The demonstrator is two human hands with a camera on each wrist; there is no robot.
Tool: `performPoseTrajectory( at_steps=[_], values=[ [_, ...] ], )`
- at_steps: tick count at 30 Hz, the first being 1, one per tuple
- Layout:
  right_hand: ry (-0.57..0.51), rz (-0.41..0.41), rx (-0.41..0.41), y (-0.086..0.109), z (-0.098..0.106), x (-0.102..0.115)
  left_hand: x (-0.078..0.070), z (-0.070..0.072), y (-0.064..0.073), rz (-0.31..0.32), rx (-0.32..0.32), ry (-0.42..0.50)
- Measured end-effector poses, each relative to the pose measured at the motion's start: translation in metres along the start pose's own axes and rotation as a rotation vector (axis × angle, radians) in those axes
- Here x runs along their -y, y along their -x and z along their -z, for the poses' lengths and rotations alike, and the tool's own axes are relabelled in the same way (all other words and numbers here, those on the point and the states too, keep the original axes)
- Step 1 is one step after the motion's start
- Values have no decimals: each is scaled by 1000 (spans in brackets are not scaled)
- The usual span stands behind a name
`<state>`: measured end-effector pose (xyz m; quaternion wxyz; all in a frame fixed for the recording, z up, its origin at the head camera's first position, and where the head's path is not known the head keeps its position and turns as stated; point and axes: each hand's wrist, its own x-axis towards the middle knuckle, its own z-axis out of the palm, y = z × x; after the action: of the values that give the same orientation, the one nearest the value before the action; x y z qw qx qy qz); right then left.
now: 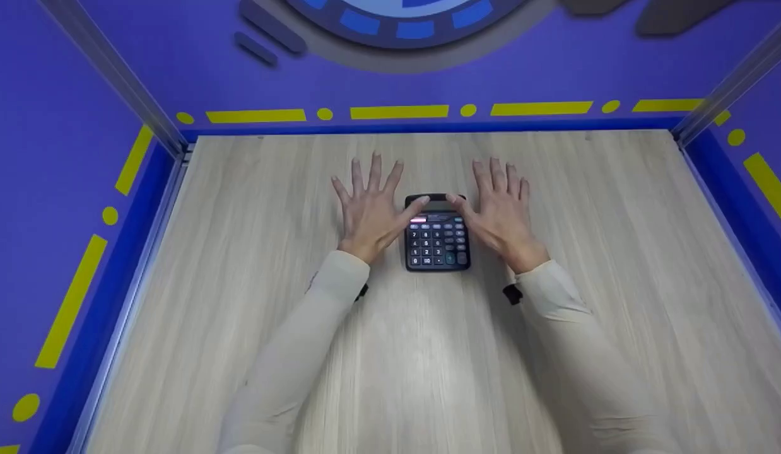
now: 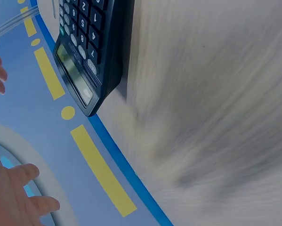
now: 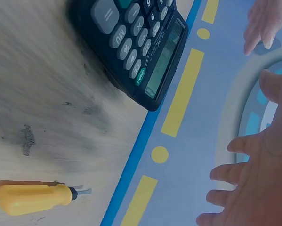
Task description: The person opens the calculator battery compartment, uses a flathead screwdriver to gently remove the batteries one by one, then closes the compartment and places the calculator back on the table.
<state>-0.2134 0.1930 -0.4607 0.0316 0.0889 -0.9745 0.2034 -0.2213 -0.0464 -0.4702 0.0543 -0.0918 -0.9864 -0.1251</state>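
Note:
A dark calculator (image 1: 437, 243) lies flat on the table, its screen at the far end. To its left my left hand (image 1: 373, 211) is held palm down with fingers spread, and the thumb reaches over the screen edge. My right hand (image 1: 501, 211) mirrors it on the right side. Neither hand grips anything; whether the thumbs touch the calculator I cannot tell, though both wrist views show the hands raised off the table. A short yellow-handled screwdriver (image 3: 35, 197) lies on the table in the right wrist view; the head view does not show it.
The wood-grain table (image 1: 409, 353) ends at a blue back wall (image 1: 403, 85) with yellow dashes. Blue side panels (image 1: 43, 189) on metal frames stand left and right. Dark marks (image 3: 28, 139) spot the tabletop near the screwdriver.

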Motion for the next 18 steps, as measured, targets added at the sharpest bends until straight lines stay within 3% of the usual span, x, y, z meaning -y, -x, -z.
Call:
performPoseTrajectory(
  at_steps=[9,18],
  values=[
    [-66,-17,-18,6,0,-1,4,-4,9,41,-18,107],
    [-193,-20,-36,10,1,0,6,1,15,114,2,301]
  ],
)
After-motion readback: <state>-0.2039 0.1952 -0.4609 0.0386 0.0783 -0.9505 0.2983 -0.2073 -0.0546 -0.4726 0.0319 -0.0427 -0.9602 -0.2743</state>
